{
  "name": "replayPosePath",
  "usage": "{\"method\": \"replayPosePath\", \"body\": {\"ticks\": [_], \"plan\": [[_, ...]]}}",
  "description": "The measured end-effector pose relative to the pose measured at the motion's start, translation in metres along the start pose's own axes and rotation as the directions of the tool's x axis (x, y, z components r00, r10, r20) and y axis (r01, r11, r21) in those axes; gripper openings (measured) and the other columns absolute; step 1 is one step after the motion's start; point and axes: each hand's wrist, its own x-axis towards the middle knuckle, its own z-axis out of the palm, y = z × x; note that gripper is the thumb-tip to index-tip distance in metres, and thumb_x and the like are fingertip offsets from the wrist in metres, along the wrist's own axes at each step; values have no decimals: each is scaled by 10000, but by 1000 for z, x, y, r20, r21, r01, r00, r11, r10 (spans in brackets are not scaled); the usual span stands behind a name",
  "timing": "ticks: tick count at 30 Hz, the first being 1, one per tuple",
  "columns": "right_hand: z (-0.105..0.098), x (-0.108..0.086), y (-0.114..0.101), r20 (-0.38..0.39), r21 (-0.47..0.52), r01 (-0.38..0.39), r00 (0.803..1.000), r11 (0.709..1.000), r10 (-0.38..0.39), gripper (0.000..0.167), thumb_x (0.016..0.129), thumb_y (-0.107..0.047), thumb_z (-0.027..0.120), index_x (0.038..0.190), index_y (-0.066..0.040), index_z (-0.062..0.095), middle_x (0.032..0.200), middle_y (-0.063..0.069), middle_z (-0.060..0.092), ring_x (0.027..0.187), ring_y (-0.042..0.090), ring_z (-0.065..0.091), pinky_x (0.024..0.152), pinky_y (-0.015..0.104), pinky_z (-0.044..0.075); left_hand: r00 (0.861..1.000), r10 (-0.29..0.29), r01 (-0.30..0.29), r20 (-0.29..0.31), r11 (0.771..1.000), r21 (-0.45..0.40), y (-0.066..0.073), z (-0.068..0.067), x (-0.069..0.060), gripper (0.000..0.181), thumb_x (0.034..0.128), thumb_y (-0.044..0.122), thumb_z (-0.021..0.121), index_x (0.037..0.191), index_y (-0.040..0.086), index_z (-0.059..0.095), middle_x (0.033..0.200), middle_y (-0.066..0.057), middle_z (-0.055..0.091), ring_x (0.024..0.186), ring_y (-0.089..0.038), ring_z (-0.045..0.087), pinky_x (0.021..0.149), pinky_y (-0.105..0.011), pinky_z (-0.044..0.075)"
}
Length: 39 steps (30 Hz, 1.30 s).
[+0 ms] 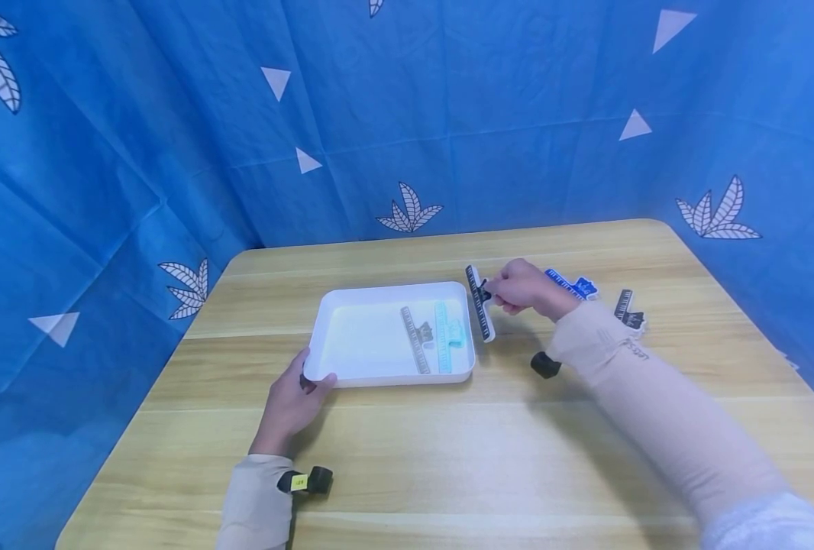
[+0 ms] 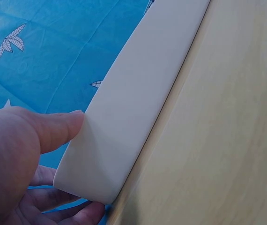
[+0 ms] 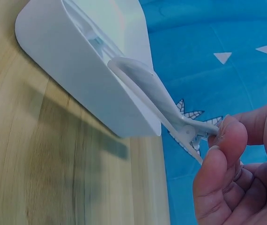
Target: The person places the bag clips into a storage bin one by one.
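A white tray (image 1: 373, 380) stands on the table, with a grey clip (image 1: 415, 340) and a light-blue clip (image 1: 444, 336) lying in its right part. The left hand (image 1: 292, 405) holds the tray's near left corner; in the left wrist view, the thumb of the left hand (image 2: 25, 154) lies on the tray wall (image 2: 124, 103) and fingers reach under its corner. Just beyond the tray's right edge, the right hand (image 1: 520, 286) pinches a black-and-white clip (image 1: 480, 305) by its handle. The right wrist view shows this clip (image 3: 147, 89) raised above the table beside the tray (image 3: 77, 70), between fingertips of the right hand (image 3: 236, 168).
Right of the right hand, a blue clip (image 1: 572, 284) and another black clip (image 1: 628, 312) lie on the wooden table (image 1: 448, 458). The right forearm reaches across the table's right side. A blue patterned curtain (image 1: 489, 114) hangs behind the table.
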Motion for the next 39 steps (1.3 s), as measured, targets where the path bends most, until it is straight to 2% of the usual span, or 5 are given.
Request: {"method": "replayPosePath", "body": {"ticks": [7,13,20,27,39], "plan": [[4,0,-5,6,-3,-2,1000,1000,2,296,1001,-188,500,889,57,623,644,37,544,536,125,474,576,246,465,1000,-19,19,6,1000,7,1,0,0,728,956,323,619,1512,25,256,1438,-278,415,1294,-417,440,1060,-514,378],[7,-1,-7,12,6,-8,1000,1000,8,282,1003,-187,504,817,-9,617,654,45,547,533,127,473,570,245,456,1000,-12,12,1,1000,8,1,0,-1,720,954,318,621,1509,31,265,1434,-277,422,1291,-416,444,1058,-511,381],[10,2,-8,21,12,-8,1000,1000,8,285,1005,-187,501,891,43,623,708,91,573,543,131,479,575,246,466,1000,-9,9,5,1000,11,-1,0,0,723,954,325,619,1510,31,263,1433,-277,423,1290,-419,445,1056,-516,381],[14,2,-11,28,7,-4,1000,1000,3,303,1009,-196,495,808,8,595,656,52,543,537,135,468,580,250,457,1000,-11,11,7,1000,4,1,-1,-1,740,958,344,614,1515,23,248,1447,-282,402,1299,-420,433,1065,-511,371],[22,4,-14,31,14,13,999,1000,-14,287,999,-189,510,804,8,590,656,60,551,537,135,476,564,241,467,1000,-9,9,1,1000,10,-1,1,-1,741,954,333,618,1515,21,248,1445,-281,404,1292,-418,442,1058,-505,382]]}}
